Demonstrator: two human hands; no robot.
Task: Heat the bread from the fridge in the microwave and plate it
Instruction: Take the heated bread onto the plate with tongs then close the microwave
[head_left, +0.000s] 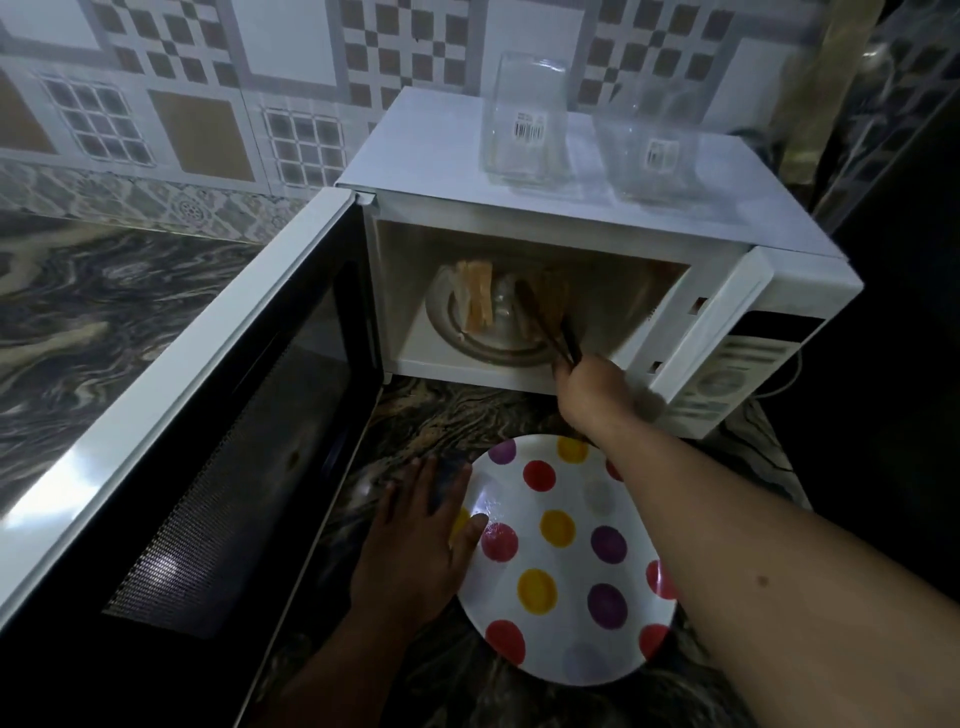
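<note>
Toasted-looking bread slices (480, 301) sit in the open white microwave (571, 218), seemingly heated. The right hand (597, 387) grips dark tongs (550, 327) toward them. The left hand (421, 540), fingers flat, steadies the bare polka-dot plate (566, 556); plating remains.

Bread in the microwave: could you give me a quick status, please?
Right hand grips tongs around one slice. Left hand holds polka-dot plate. Second slice on turntable. Door open.

Glossy glazed plate (566, 561) at 6 o'clock; polished marbled stone counter (104, 312) at 9; smooth white microwave (597, 208) casing, clear glass jars (524, 124) at 12.
</note>
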